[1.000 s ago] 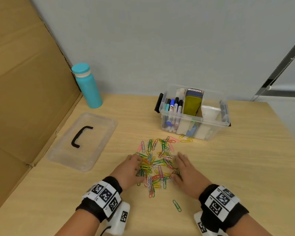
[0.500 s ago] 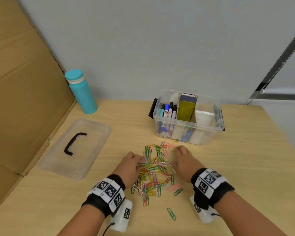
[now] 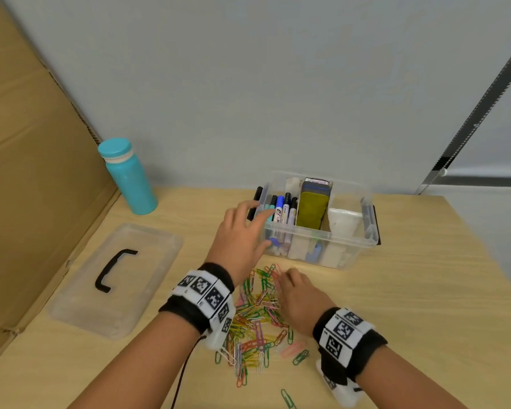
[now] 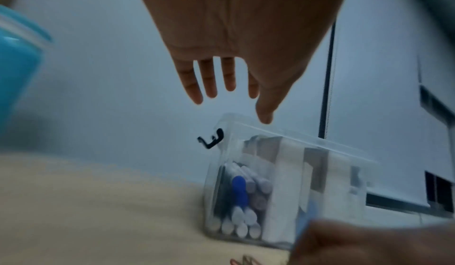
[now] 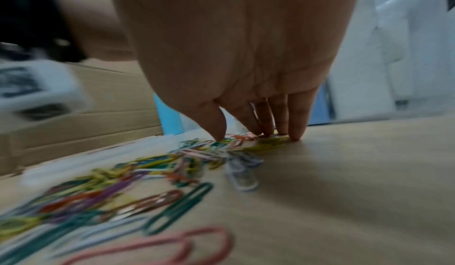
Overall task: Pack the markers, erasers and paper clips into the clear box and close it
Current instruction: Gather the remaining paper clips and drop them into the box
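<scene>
Your left hand (image 3: 239, 235) hangs in the air with fingers straight and spread, holding nothing, its fingertips (image 4: 197, 94) just short of the near-left corner of the clear box (image 3: 348, 246) (the wrist view shows the thumb tip just above the rim, but contact I cannot call). Beyond those fingertips the markers (image 3: 282, 212) stand upright in the left compartment, and the erasers (image 3: 311, 209) stand on edge just to their right, so both look packed. That box is light, thin plastic, slick on the wood; steady it by the corner wall or rim rather than pushing the side, or it will likely skate away.

Between your two hands lies the heap of paper clips (image 3: 260, 317), spread flat on the table (image 3: 425, 290). They are light, stiff wire with a smooth coating, they tangle, and they lie too flat to pinch singly without fuss.

Your right hand (image 3: 300, 298) is down on the far right edge of that heap, fingers (image 5: 294, 125) held straight and close together with their tips on the clips and the wood, thumb tip on the clips too, gripping none. My read: rake them into a mound towards your palm, then scoop from underneath.
</scene>
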Available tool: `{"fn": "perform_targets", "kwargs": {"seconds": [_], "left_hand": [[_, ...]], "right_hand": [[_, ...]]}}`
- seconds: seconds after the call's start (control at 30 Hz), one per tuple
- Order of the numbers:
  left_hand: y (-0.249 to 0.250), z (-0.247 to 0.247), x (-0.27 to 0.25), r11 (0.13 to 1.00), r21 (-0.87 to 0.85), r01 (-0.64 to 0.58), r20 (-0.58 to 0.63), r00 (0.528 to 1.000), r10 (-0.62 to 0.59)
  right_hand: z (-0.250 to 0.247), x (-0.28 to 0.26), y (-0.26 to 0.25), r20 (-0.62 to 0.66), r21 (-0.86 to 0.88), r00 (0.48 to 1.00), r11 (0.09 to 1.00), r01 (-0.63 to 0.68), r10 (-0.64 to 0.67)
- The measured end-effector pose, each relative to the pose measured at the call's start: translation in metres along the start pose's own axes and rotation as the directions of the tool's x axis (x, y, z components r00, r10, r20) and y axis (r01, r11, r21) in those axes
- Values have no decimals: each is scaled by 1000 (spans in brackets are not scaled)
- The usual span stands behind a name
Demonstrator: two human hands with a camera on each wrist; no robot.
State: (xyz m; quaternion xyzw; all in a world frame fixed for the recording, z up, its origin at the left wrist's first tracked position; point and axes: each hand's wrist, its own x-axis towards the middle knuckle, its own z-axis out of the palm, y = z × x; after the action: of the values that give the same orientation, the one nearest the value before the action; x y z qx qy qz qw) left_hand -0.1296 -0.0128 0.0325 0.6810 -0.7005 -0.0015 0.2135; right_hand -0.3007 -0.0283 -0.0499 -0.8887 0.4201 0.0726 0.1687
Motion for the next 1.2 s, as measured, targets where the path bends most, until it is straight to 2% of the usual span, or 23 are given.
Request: {"fn": "perform_targets", "kwargs": {"seconds": [0.07,0.13,0.23,0.27,0.33,0.4,0.47,0.53,0.63,0.7,0.77,0.8,0.87,0.93,0.97,1.2], "left_hand": [[4,3,21,996,64,-58,50,997,55],[5,5,36,995,66,-79,109,991,71],[5,5,44,998,-16,-57,160,985,59],[5,5,44,998,-23,-51,160,986,54],[6,4,39,999,-19,-44,149,988,47],[6,1,32,999,-13,-39,149,988,41],[5,-3,24,999,-9,-36,149,988,36],[4,-6,16,1000,-18,-26,151,988,28],[2,-9,-1,998,-68,-3,102,995,9],[-2,-10,-18,992,-121,39,3,999,-39],[-8,-7,-41,983,-155,95,-67,992,-106],[-12,-4,-52,982,-149,120,-31,992,-126],[-21,9,-66,983,-78,168,196,969,-151],[-28,27,-71,978,-25,207,425,888,-177],[-30,34,-69,977,-32,210,478,862,-169],[-29,57,-54,998,20,66,553,831,-66]], "right_hand": [[3,-9,-4,3,5,998,998,68,-68],[-2,-10,-3,-15,82,995,991,102,-101],[-15,-1,4,-101,185,994,981,62,-44],[-17,1,6,-94,188,996,982,27,-9],[-13,2,5,7,155,1000,988,-30,30],[-3,-2,-4,100,70,995,998,-6,-1],[4,-10,-13,144,60,989,998,17,-25],[4,-20,-16,144,127,988,991,32,-51],[-5,-36,-11,12,232,999,972,33,-37],[-13,-47,-4,-62,179,998,984,-8,19],[-19,-58,4,18,145,993,982,-117,116],[-19,-63,8,89,145,984,975,-169,158],[-15,-68,10,212,143,959,965,-222,189],[-10,-68,2,266,141,948,966,-218,175],[-7,-66,-4,268,149,949,966,-211,166],[3,-39,-34,133,222,970,948,-229,203]]}}
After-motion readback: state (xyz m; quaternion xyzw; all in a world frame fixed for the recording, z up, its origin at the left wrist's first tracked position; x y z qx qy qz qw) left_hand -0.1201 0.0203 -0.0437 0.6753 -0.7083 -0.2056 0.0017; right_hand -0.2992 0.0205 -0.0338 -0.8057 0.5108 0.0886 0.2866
